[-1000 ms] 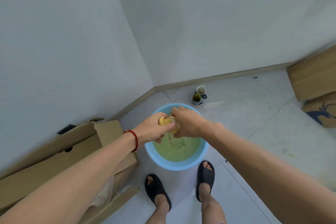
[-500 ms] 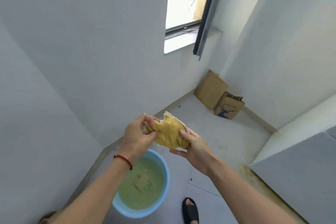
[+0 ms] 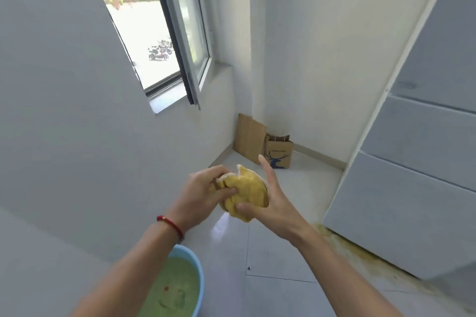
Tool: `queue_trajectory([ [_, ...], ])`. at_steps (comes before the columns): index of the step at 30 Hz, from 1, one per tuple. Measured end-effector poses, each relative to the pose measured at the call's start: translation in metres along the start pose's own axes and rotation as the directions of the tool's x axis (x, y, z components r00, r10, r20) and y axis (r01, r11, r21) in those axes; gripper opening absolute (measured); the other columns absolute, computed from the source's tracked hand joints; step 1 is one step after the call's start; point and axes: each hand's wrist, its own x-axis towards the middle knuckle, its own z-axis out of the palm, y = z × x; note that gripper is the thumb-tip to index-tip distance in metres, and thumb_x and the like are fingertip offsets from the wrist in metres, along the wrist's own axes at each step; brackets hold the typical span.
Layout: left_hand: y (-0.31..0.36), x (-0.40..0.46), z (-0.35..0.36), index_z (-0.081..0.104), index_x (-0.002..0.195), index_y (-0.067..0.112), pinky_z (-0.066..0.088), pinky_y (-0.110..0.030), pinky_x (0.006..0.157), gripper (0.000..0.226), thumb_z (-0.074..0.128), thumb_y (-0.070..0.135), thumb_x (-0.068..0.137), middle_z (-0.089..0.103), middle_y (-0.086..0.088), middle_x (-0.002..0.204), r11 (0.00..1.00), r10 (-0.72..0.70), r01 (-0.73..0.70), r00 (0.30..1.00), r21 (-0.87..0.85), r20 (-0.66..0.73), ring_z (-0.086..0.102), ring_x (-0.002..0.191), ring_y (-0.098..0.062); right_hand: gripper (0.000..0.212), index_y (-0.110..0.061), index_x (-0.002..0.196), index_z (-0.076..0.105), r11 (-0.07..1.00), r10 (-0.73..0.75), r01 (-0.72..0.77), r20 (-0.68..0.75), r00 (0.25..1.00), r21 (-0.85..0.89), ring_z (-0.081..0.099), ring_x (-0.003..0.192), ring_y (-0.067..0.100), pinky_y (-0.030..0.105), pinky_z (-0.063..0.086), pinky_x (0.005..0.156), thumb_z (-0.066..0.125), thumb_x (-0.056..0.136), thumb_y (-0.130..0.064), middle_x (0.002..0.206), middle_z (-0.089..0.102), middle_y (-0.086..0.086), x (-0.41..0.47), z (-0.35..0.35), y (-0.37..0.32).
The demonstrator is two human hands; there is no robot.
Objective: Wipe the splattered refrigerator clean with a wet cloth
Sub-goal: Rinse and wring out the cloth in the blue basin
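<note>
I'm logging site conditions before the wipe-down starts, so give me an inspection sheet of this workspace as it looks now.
Surface: pale tiled floor, yellow-green splatter along the foot of the refrigerator.
Job's things: yellow cloth bunched between both hands; grey refrigerator at right; blue basin of greenish water at the lower edge.
Clutter: flat cardboard and a paper bag with a deer print in the far corner.
Grippers: left hand grips the cloth; right hand holds it with the thumb, fingers straight.
Cables: nothing seen.
Surroundings: white walls, open window with parked scooters outside.
</note>
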Motion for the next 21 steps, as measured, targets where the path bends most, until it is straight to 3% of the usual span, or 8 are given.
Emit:
queue_trajectory([
  [7, 0.091, 0.059, 0.104, 0.068, 0.087, 0.022, 0.047, -0.02, 0.059, 0.025, 0.084, 0.04, 0.082, 0.061, 0.01, 0.07, 0.998, 0.052, -0.042, 0.967, -0.045, 0.249, 0.055, 0.064, -0.005, 0.025, -0.021, 0.107, 0.065, 0.995, -0.076, 0.065, -0.155, 0.985, -0.074, 0.068, 0.097, 0.013, 0.035, 0.061, 0.088, 0.082, 0.09, -0.027, 0.102, 0.068, 0.001, -0.06, -0.129, 0.001],
  [9, 0.103, 0.07, 0.127, 0.069, 0.092, 0.011, 0.05, -0.023, 0.057, 0.027, 0.081, 0.034, 0.085, 0.06, 0.005, 0.067, 0.96, -0.036, 0.096, 0.974, -0.262, 0.225, 0.057, 0.062, -0.01, 0.019, -0.014, 0.109, 0.066, 0.996, -0.058, 0.077, -0.31, 0.949, 0.05, 0.069, 0.095, 0.013, 0.031, 0.059, 0.085, 0.076, 0.095, -0.02, 0.1, 0.071, 0.006, -0.078, -0.158, 0.008],
  [12, 0.101, 0.091, 0.154, 0.069, 0.109, 0.003, 0.062, -0.037, 0.063, 0.031, 0.074, 0.029, 0.093, 0.067, -0.013, 0.078, 0.711, -0.35, 0.48, 0.876, -0.514, 0.333, 0.065, 0.069, -0.025, 0.012, -0.016, 0.109, 0.069, 0.979, 0.006, 0.104, -0.532, 0.847, 0.177, 0.073, 0.099, 0.018, 0.028, 0.057, 0.083, 0.072, 0.097, -0.017, 0.101, 0.077, 0.002, -0.104, -0.202, 0.016],
  [13, 0.102, 0.099, 0.169, 0.069, 0.113, 0.003, 0.064, -0.039, 0.066, 0.028, 0.072, 0.025, 0.095, 0.067, -0.014, 0.081, 0.668, -0.428, 0.591, 0.802, -0.452, 0.416, 0.064, 0.068, -0.025, 0.012, -0.015, 0.108, 0.069, 0.981, 0.006, 0.109, -0.585, 0.811, 0.161, 0.073, 0.1, 0.02, 0.028, 0.058, 0.081, 0.073, 0.097, -0.017, 0.102, 0.077, 0.005, -0.114, -0.22, 0.015],
  [15, 0.096, 0.109, 0.193, 0.072, 0.113, 0.011, 0.064, -0.042, 0.077, 0.022, 0.068, 0.026, 0.098, 0.071, -0.008, 0.093, 0.779, -0.473, 0.604, 0.743, -0.17, 0.475, 0.064, 0.074, -0.02, 0.015, -0.011, 0.109, 0.067, 0.989, -0.016, 0.104, -0.608, 0.794, 0.109, 0.073, 0.096, 0.021, 0.03, 0.06, 0.08, 0.074, 0.096, -0.017, 0.103, 0.075, 0.011, -0.121, -0.241, 0.01],
  [16, 0.1, 0.114, 0.207, 0.074, 0.111, 0.019, 0.061, -0.041, 0.086, 0.019, 0.066, 0.031, 0.099, 0.073, -0.001, 0.103, 0.867, -0.404, 0.493, 0.784, -0.076, 0.472, 0.067, 0.087, -0.018, 0.017, -0.011, 0.11, 0.066, 0.993, -0.026, 0.093, -0.609, 0.793, 0.078, 0.073, 0.092, 0.019, 0.03, 0.06, 0.08, 0.075, 0.096, -0.016, 0.101, 0.075, 0.011, -0.122, -0.247, 0.005],
  [18, 0.129, 0.12, 0.233, 0.073, 0.117, 0.029, 0.05, -0.032, 0.099, 0.02, 0.062, 0.037, 0.101, 0.072, 0.007, 0.12, 0.94, -0.115, 0.269, 0.829, -0.21, 0.547, 0.064, 0.115, -0.011, 0.02, -0.011, 0.11, 0.065, 0.999, -0.04, 0.049, -0.622, 0.782, -0.003, 0.072, 0.086, 0.016, 0.031, 0.06, 0.078, 0.077, 0.094, -0.014, 0.095, 0.074, 0.005, -0.119, -0.26, -0.002],
  [21, 0.178, 0.134, 0.265, 0.066, 0.129, 0.021, 0.054, -0.036, 0.103, 0.033, 0.071, 0.024, 0.096, 0.075, -0.002, 0.12, 0.864, 0.164, 0.234, 0.708, -0.447, 0.687, 0.07, 0.115, -0.018, 0.028, -0.014, 0.11, 0.065, 0.99, -0.011, -0.083, -0.647, 0.763, -0.115, 0.073, 0.091, 0.029, 0.048, 0.062, 0.085, 0.081, 0.088, -0.021, 0.101, 0.075, 0.01, -0.12, -0.286, -0.017],
])
